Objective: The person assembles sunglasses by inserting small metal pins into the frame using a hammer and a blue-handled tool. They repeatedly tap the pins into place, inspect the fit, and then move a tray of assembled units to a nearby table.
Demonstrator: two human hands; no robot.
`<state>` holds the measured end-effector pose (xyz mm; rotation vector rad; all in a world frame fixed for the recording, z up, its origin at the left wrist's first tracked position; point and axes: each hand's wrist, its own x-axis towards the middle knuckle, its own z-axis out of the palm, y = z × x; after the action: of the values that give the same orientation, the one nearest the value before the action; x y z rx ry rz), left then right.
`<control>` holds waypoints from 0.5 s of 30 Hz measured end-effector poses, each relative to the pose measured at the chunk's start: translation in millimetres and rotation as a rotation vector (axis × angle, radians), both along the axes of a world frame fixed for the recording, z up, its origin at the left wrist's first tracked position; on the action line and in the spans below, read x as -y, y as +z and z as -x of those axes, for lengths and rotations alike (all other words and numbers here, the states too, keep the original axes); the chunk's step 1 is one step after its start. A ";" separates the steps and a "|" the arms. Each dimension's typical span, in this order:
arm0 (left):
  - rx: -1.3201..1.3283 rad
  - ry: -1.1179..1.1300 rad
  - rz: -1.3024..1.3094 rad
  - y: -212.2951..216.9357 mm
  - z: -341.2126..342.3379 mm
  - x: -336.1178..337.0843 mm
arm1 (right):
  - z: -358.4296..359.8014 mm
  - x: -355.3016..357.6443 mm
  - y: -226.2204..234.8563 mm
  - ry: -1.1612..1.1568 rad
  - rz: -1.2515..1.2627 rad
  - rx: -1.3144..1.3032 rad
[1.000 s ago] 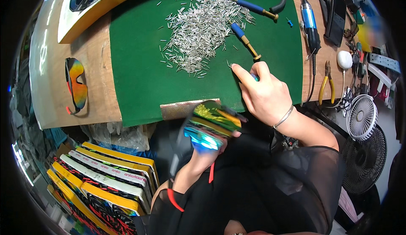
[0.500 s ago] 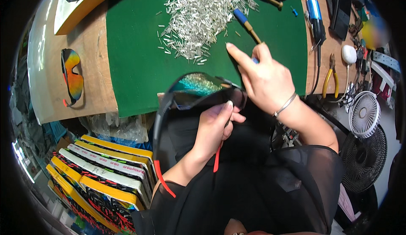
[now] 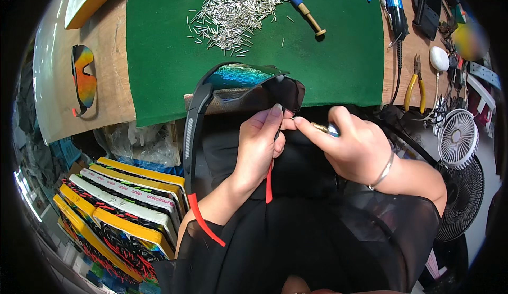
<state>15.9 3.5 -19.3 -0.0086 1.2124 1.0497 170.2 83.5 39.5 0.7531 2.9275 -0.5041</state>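
Observation:
My left hand [image 3: 259, 140] is closed on a pair of wraparound sunglasses [image 3: 193, 135] with a black frame, a blue-green mirrored lens and red-tipped temples, pinching near the hinge of one temple. One red tip hangs below the fingers; the other temple stretches over my left forearm. My right hand [image 3: 360, 146] is curled around a small screwdriver [image 3: 320, 128] with brass and blue parts. Its fingertips meet those of my left hand at the hinge. Whatever lies between the fingertips is too small to make out.
A heap of small metal pins [image 3: 233, 13] covers the green mat [image 3: 164, 71]. Blue-and-brass screwdrivers [image 3: 305, 11] lie beside it. Orange-lensed glasses [image 3: 84, 79] rest left. Right are yellow-handled pliers [image 3: 415, 85], an electric screwdriver [image 3: 394, 11] and a white fan [image 3: 457, 140]. Boxes of glasses [image 3: 121, 204] stand lower left.
My right hand has come down from the screwdriver on the mat to the hinge by my left hand, a screwdriver in its grip. The view has shifted slightly.

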 end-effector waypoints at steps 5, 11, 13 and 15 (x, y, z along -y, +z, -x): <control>-0.034 0.018 0.003 1.9 -4.0 -2.2 | 7.0 1.3 -10.3 0.032 -0.094 -0.001; -0.029 0.020 -0.007 -1.1 -3.6 -0.8 | 7.8 1.7 -15.4 0.035 -0.144 -0.030; -0.026 0.008 -0.018 -1.9 -3.0 -0.3 | 9.2 1.4 -17.0 0.025 -0.185 -0.063; -0.023 -0.003 -0.019 -1.6 -2.5 -0.5 | 8.4 0.0 -17.5 0.042 -0.162 -0.052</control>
<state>18.4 4.0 -20.9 0.0205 1.2227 1.0610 161.8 83.5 22.0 0.7038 3.0543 -0.2899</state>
